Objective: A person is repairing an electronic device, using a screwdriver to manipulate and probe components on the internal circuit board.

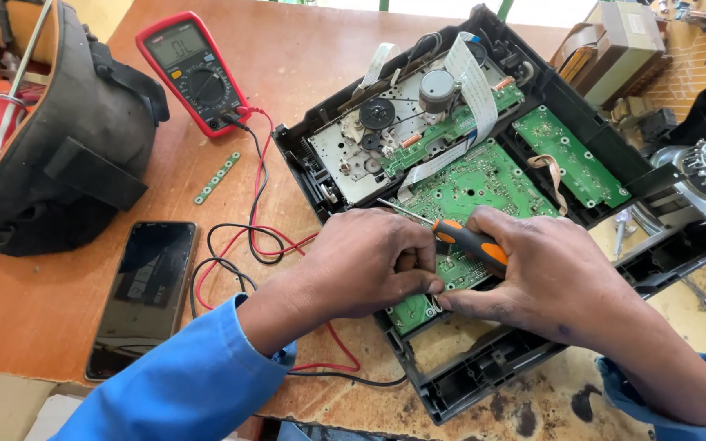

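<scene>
Blue sleeves (181,384) fill the bottom of the head view, one on each forearm, and both hands meet over an opened black electronic chassis (500,359) lying on the brown wooden bench (51,294). Left hand (365,261) is curled shut, its fingertips pressed to the near corner of the large green circuit board (484,184) inside the chassis. Right hand (553,273) lies just beside it, its grip closed around a screwdriver (467,241) with an orange and black handle; the thin shaft slants up and to the left across the board, and thumb and forefinger pinch down at the board's near edge, touching the left fingertips.

Behind the large board sits a metal tape mechanism (369,139) with black wheels and a grey motor, crossed by a white ribbon cable (471,82). A smaller green board (569,155) lies in the chassis's right compartment.

Left of the chassis, a red multimeter (189,69) lies face up, its red and black leads (247,237) looping over the bench toward the left wrist. A dark phone (145,294) lies flat near the left sleeve, a small green strip (216,177) between it and the meter, and a black tool bag (59,131) stands at the far left.
</scene>
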